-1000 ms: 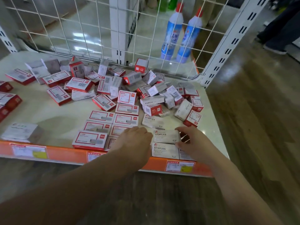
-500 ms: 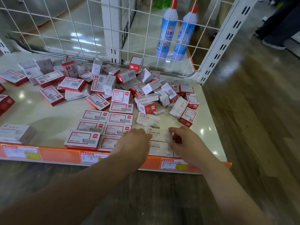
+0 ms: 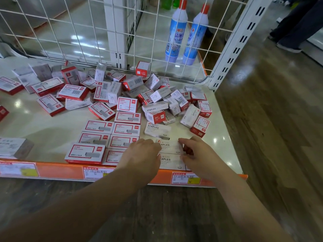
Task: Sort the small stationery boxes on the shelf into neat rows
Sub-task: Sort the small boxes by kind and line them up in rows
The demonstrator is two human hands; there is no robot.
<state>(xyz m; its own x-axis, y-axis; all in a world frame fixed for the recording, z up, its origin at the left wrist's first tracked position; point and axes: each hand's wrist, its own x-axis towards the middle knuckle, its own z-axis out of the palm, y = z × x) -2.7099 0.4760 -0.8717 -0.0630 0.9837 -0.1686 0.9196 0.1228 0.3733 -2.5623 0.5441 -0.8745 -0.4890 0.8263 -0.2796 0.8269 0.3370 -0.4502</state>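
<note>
Small cardboard stationery boxes (image 3: 108,95), flat and rectangular, red-and-white or plain white, printed with labels and barcodes — heaped in a loose jumble across the back of the shelf (image 3: 43,130). Nearer the front edge, red-bordered boxes (image 3: 111,135) laid flat in tidy rows, sides touching. Just right of them, white boxes marked STAPLES (image 3: 172,154) lined up one behind another at the front lip, with one more white box (image 3: 157,129) slightly askew beyond them.

Glossy cream shelf top, mirroring ceiling lights; orange price strip (image 3: 59,171) along the front with paper tags. White wire grid (image 3: 70,30) at the back, slotted white upright (image 3: 234,49) at the right corner. Behind the grid, two blue-and-white bottles (image 3: 185,37) with red caps, standing upright side by side. Dark wood-grain floor (image 3: 271,137) around the unit.

Left hand (image 3: 141,158) palm down, fingers loosely curled, knuckles up, fingertips touching the left edge of the white STAPLES boxes. Right hand (image 3: 197,154) with fingers bent, tips against the right edge of the same boxes — both pressing rather than clenched around anything, though the fingertips are partly hidden.
</note>
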